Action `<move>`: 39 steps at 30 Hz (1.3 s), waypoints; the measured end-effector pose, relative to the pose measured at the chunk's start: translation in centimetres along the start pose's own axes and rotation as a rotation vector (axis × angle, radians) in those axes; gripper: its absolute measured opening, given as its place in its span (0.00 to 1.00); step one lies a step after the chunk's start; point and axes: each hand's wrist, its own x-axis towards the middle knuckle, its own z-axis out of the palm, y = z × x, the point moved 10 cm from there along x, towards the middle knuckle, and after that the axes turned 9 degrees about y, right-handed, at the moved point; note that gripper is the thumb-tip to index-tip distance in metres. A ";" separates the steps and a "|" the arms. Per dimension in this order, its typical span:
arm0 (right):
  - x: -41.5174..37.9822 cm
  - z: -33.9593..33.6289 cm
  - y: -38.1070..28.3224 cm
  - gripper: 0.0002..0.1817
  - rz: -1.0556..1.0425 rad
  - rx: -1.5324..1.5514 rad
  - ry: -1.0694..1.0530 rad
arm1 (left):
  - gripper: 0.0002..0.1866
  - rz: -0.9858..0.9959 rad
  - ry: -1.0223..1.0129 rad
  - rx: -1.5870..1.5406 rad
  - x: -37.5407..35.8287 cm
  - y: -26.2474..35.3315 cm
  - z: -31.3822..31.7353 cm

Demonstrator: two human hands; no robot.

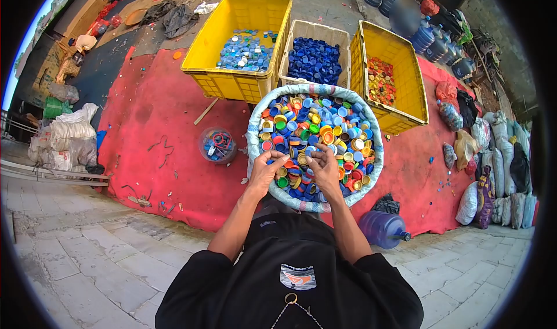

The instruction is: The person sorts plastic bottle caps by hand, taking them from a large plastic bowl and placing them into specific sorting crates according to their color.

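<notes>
A round basket with a cloth-wrapped rim [375, 155] sits in front of me, heaped with mixed-colour bottle caps [313, 126]. Over the near left part of the heap is my left hand [268, 171], its thumb and fingers drawn close together. My right hand [325, 169] hovers over the caps a little to the right, fingers curled towards the thumb. Whether either hand pinches a cap is too small to make out. Beyond the basket, a yellow crate [200, 50] contains light blue and white caps, a white crate [348, 44] dark blue ones, and another yellow crate [406, 68] red and orange ones.
A clear bucket [218, 145] with odds and ends stands left of the basket on the red mat [151, 155]. A stick [206, 111] lies near it. To the right lies a large water jug [382, 229]. Sacks [502, 166] line the right side; more jugs [423, 38] stand behind.
</notes>
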 end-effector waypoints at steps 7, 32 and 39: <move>-1.9 -0.9 1.9 0.20 0.312 0.852 -0.135 | 0.18 0.610 0.034 0.713 0.3 4.7 2.8; -3.5 -2.4 2.8 0.16 0.149 0.264 0.032 | 0.15 0.384 -0.007 0.546 2.5 2.4 3.8; -2.7 -0.8 -2.1 0.32 -0.246 -0.168 -0.031 | 0.15 0.019 -0.272 0.043 -2.1 2.5 5.6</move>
